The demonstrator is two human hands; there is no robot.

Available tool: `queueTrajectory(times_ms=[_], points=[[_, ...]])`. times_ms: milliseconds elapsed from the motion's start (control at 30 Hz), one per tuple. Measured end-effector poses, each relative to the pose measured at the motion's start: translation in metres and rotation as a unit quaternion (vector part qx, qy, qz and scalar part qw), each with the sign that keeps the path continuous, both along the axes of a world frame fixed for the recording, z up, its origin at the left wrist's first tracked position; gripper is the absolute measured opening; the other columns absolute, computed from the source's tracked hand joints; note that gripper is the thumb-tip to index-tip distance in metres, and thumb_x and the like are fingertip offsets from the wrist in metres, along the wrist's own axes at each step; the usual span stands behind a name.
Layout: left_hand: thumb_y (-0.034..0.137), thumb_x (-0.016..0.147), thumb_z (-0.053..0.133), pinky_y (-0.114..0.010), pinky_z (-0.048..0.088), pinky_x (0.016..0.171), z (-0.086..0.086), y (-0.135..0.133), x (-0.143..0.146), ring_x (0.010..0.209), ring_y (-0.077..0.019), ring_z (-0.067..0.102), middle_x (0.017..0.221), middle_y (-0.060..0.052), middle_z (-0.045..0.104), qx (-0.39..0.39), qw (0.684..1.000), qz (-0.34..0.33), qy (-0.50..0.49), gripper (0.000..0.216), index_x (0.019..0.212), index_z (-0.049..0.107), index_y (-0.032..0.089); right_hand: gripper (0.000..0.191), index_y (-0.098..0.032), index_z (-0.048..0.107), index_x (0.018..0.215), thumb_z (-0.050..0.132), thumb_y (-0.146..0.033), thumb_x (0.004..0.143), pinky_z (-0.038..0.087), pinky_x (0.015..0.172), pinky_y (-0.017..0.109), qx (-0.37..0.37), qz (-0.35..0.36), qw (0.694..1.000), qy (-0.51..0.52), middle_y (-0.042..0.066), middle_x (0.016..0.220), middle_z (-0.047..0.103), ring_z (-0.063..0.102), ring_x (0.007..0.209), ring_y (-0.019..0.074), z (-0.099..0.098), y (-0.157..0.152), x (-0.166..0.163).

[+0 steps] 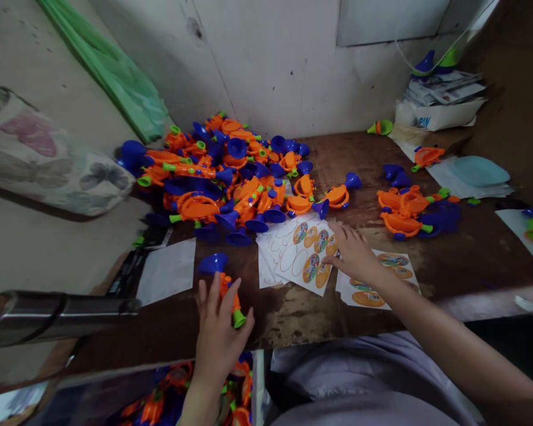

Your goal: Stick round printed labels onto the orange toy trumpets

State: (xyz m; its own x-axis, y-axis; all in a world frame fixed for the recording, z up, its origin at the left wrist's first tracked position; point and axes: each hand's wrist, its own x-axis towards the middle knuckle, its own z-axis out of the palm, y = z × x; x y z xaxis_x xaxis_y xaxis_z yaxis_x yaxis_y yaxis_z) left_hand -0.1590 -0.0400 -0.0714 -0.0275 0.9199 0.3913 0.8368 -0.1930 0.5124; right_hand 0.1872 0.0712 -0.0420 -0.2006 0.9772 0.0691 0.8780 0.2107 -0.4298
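Note:
My left hand point(217, 328) is closed around an orange toy trumpet point(224, 284) with a blue bell and a green mouthpiece, held at the near edge of the brown table point(448, 260). My right hand point(353, 251) reaches onto a sticker sheet point(299, 254) of oval picture stickers, fingertips pinching at one sticker on it. A second sticker sheet point(382, 290) lies under my right wrist. A big pile of orange and blue toy trumpets point(222, 177) fills the far left of the table.
A smaller group of trumpets point(411, 210) lies at the right. Papers and a box point(439, 100) sit in the far right corner. A metal pipe point(48, 316) juts in at the left. More trumpets lie in a container point(177, 396) below the table edge.

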Motion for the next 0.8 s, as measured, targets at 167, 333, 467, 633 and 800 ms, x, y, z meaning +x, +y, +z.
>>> queueTrajectory(times_ms=[167,333,467,633,800], points=[[0.027,0.102,0.071,-0.084,0.014,0.132,-0.011,-0.007,0.020,0.174,-0.0457,0.000,0.181,-0.018,0.037,-0.021,0.998,-0.039,0.035,0.055,0.156,0.063,0.029,0.071,-0.020,0.063,0.147,0.091,-0.030,0.083,0.046,0.116,0.061,-0.009,-0.024,1.000,0.002,0.023,0.141,0.074,0.061,0.142,0.0431,-0.010,0.008,-0.012],[0.027,0.103,0.072,-0.067,0.025,0.137,-0.011,-0.001,0.078,0.174,-0.0356,0.020,0.185,-0.014,0.033,0.003,0.982,-0.074,-0.174,0.075,0.171,0.043,0.037,0.038,-0.020,0.066,0.129,0.068,-0.013,0.092,0.054,0.105,0.052,0.030,-0.044,0.994,0.097,0.017,0.122,0.077,0.072,0.115,0.0328,-0.010,0.011,-0.002],[0.049,0.087,0.092,-0.054,0.027,0.139,0.002,0.017,0.109,0.173,-0.0352,0.022,0.188,-0.016,0.023,-0.084,0.861,0.027,-0.500,0.104,0.173,0.037,0.033,0.026,-0.022,0.056,0.124,0.057,-0.019,0.098,0.061,0.078,0.037,0.063,-0.036,0.973,0.220,0.006,0.099,0.072,0.073,0.087,0.0224,0.000,0.013,0.011],[0.066,0.073,0.097,-0.053,0.061,0.116,0.035,0.030,0.123,0.133,-0.0404,0.076,0.143,-0.018,0.078,-0.242,0.640,-0.067,-0.726,0.083,0.141,0.075,0.026,0.025,-0.027,0.052,0.124,0.060,-0.030,0.101,0.061,0.069,0.030,0.085,-0.006,0.946,0.312,-0.001,0.095,0.070,0.072,0.078,0.0168,0.013,0.000,0.002],[0.049,0.071,0.105,-0.051,0.065,0.111,0.051,0.024,0.134,0.119,-0.0356,0.082,0.122,-0.009,0.087,-0.215,0.613,-0.001,-0.760,0.063,0.127,0.083,0.029,0.023,-0.026,0.064,0.126,0.064,-0.030,0.103,0.065,0.091,0.043,0.129,-0.009,0.940,0.315,0.009,0.124,0.075,0.075,0.108,0.0245,0.029,-0.029,-0.014]])
